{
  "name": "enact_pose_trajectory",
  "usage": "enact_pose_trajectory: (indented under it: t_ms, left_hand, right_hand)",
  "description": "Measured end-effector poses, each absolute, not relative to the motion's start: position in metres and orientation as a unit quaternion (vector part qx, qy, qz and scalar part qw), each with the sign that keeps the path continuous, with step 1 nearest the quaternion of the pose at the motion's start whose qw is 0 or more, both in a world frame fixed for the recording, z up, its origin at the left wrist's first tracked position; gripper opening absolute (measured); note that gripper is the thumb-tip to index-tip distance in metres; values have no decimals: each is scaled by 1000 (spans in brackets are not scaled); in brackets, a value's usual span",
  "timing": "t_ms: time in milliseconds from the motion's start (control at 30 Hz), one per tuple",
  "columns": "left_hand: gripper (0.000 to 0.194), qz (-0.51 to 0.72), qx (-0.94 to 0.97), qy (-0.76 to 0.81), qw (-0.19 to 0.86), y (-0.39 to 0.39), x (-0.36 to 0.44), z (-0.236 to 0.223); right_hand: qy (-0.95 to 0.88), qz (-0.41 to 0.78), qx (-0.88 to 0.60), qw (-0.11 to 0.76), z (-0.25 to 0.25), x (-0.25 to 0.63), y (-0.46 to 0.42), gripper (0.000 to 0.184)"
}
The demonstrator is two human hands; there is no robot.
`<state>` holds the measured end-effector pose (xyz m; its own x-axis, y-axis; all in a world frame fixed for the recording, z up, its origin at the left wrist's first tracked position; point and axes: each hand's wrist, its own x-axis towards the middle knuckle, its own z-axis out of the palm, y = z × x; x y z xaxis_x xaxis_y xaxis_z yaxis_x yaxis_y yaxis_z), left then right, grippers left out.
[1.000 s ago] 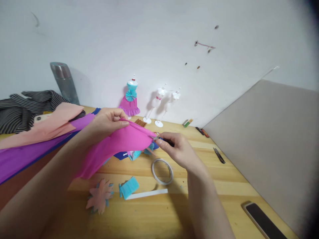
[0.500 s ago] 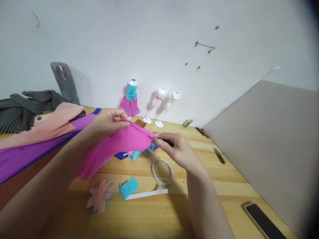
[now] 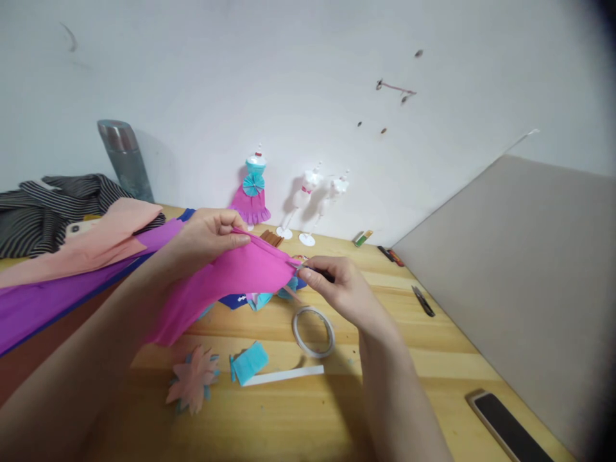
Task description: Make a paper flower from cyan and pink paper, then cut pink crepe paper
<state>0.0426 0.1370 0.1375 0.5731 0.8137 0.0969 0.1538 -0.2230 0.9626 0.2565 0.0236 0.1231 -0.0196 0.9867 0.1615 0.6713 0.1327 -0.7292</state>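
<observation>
My left hand [image 3: 216, 230] is closed, pinching the folded upper edge of a bright pink crepe-paper sheet [image 3: 235, 273] between thumb and fingers. The sheet is stretched to the right and its lower part hangs over the wood table. Closed around dark handles, my right hand [image 3: 337, 282] holds small scissors [image 3: 299, 265]. Their metal blades are at the sheet's right end, by the folded edge; most of the handles are hidden in my fingers. Below the sheet lie dark blue and light blue paper pieces [image 3: 260, 300], partly covered.
A tape roll [image 3: 295, 333], white strip [image 3: 298, 374], blue folded paper [image 3: 251, 362] and peach paper flower [image 3: 195, 378] lie in front. Mini mannequins [image 3: 310, 183] and a dressed one [image 3: 251, 202] stand by the wall. Snips [image 3: 423, 301] and a phone [image 3: 510, 427] lie right; a flask [image 3: 126, 160] stands left.
The scissor blades have shifted very slightly at the pink sheet's edge. My left hand and the things on the table stay where they were.
</observation>
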Motion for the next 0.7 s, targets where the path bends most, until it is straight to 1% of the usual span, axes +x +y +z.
enact_pose_trajectory:
  t_ms: [267,533,700]
  left_hand:
    - [17,318,721,337,515,137,42,139]
    - [18,318,715,327,529,135,41,141]
    - [16,314,716,333,527,135,41,142]
  right_hand:
    - [-667,253,-611,343,124,255,24,40]
    - [-658,271,-600,367,122,256,24,38]
    - [-665,276,-598,353,127,259,21,41]
